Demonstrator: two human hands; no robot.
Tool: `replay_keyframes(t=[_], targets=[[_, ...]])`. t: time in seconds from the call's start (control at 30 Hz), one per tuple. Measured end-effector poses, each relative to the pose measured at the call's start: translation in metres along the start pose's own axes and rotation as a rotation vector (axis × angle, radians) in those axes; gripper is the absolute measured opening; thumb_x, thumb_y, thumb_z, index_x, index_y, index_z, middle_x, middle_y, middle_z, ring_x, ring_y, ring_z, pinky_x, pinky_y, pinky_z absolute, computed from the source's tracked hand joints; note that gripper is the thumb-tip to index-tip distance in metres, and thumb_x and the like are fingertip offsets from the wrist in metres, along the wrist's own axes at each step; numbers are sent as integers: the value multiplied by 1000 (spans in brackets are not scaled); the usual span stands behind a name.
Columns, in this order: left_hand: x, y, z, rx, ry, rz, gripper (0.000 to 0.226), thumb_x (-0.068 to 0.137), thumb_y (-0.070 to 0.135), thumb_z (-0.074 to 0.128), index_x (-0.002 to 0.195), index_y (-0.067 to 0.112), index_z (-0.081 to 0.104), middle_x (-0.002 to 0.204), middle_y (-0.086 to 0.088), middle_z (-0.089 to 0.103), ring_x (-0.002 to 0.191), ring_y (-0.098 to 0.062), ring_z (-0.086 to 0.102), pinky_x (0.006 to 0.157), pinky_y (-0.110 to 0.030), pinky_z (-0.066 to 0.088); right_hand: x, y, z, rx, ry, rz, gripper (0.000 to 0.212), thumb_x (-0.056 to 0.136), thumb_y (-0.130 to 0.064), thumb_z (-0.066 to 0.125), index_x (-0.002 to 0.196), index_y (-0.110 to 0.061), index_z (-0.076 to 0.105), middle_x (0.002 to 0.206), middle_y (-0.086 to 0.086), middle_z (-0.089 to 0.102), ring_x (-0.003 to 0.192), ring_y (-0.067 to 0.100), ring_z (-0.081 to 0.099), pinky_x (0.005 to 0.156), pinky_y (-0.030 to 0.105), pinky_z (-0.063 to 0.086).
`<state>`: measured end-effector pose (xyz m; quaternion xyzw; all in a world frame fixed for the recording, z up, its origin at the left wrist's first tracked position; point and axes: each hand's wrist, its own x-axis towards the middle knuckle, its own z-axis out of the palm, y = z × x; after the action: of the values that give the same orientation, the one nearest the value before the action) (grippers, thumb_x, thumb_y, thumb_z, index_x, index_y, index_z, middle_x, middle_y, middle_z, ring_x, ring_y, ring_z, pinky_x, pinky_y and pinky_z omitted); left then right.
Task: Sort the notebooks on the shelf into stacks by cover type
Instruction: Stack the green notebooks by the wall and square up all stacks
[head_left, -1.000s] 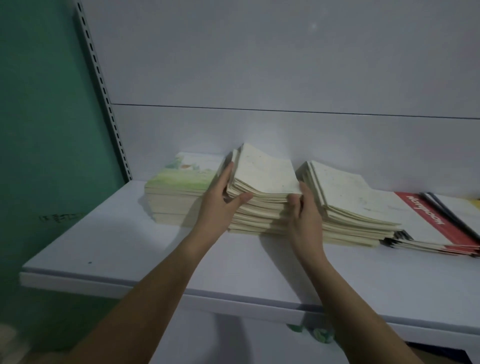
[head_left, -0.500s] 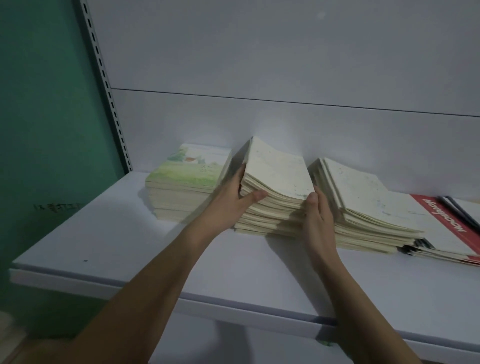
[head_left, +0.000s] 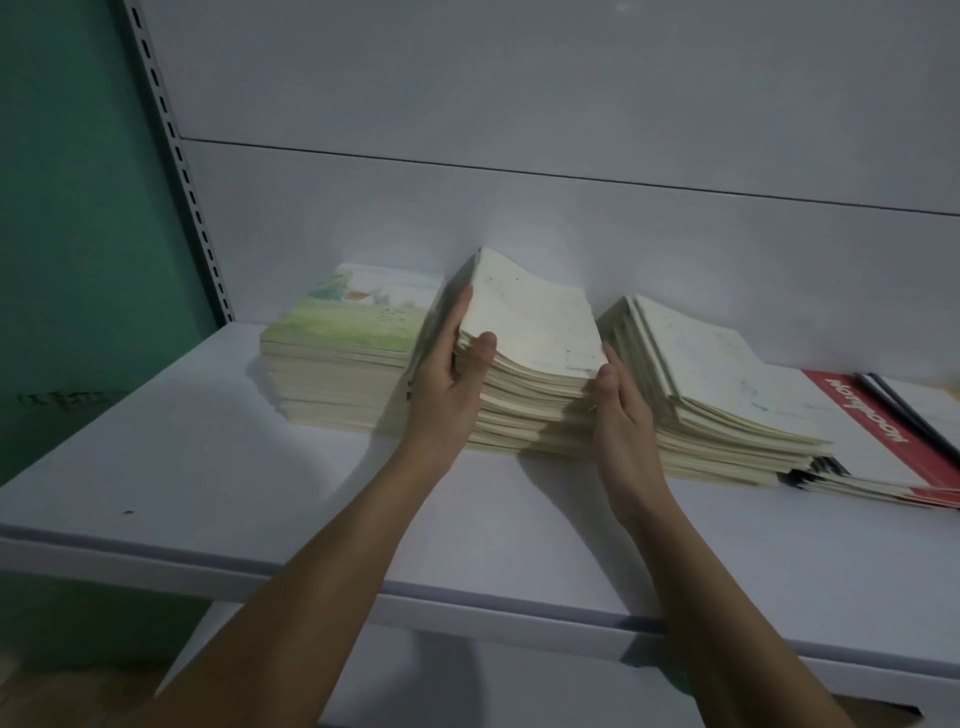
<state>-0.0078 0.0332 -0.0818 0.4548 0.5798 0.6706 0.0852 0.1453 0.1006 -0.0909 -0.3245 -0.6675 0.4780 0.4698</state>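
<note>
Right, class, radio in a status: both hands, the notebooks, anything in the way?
Left hand grips middle stack, thumb on top. Right hand flat against its right side. Green-cover stack close left, cream stack close right. Nothing blocking.

Red notebook cover (head_left: 878, 415), 3 o'clock on shelf: white lettering, upside down, not legible. Green wall (head_left: 67, 260), 9 o'clock: dark scrawl, unreadable.
</note>
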Motion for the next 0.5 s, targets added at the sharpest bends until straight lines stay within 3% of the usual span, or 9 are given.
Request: replay_keyframes(t=[0.1, 0.13, 0.2, 0.27, 0.33, 0.37, 0.43, 0.5], targets=[[0, -2, -1, -7, -13, -27, 58, 100, 43, 41, 153, 23, 32, 149, 18, 39, 132, 14, 36, 103, -6, 32, -1, 3, -3, -4, -15, 33, 51, 102, -47, 32, 150, -29, 34, 150, -18, 38, 135, -1, 34, 107, 12, 28], [-1, -4, -1, -8, -11, -45, 61, 98, 51, 38, 153, 24, 31, 153, 15, 37, 136, 9, 34, 109, -11, 30, -2, 6, -3, -6, -2, 43, 54, 101, -53, 32, 149, -30, 34, 149, -17, 39, 134, 0, 36, 108, 16, 29], [-4, -4, -2, -8, -11, -87, 71, 93, 66, 35, 153, 28, 31, 156, 14, 35, 141, 1, 31, 116, -22, 26, -2, 12, -1, -27, 35, 70, 63, 96, -64, 27, 146, -28, 39, 147, -9, 46, 135, 10, 40, 115, 36, 31], [-3, -4, -2, -17, -22, -131, 66, 96, 61, 32, 153, 28, 30, 151, 20, 32, 135, 7, 30, 111, -10, 25, -4, 16, 1, -6, 45, 106, 69, 93, -69, 26, 143, -26, 44, 144, -6, 49, 134, 12, 43, 115, 43, 30], [0, -3, -1, 1, -31, -160, 56, 102, 48, 28, 153, 25, 30, 140, 22, 34, 126, 12, 30, 94, 7, 22, -4, 16, 1, 47, 26, 135, 75, 87, -77, 28, 140, -28, 49, 140, -7, 53, 131, 11, 47, 114, 42, 32], [0, -1, 0, 24, -33, -155, 55, 103, 48, 27, 153, 25, 29, 143, 22, 34, 129, 10, 29, 96, 4, 22, -6, 14, 0, 63, 4, 130, 74, 86, -77, 30, 140, -30, 48, 139, -10, 54, 130, 9, 47, 113, 40, 32], [1, 0, 2, 93, -36, -93, 63, 99, 59, 25, 154, 28, 27, 156, 16, 29, 143, 0, 25, 113, -16, 20, -8, 7, -3, 82, -55, 106, 62, 91, -69, 34, 143, -36, 43, 139, -18, 52, 129, 0, 46, 111, 31, 32], [1, -2, 3, 126, -52, -57, 72, 92, 67, 23, 154, 31, 25, 158, 14, 28, 145, -3, 23, 120, -31, 18, -9, 6, -6, 102, -100, 90, 60, 89, -64, 42, 142, -36, 42, 133, -23, 56, 123, -4, 50, 108, 29, 35]])
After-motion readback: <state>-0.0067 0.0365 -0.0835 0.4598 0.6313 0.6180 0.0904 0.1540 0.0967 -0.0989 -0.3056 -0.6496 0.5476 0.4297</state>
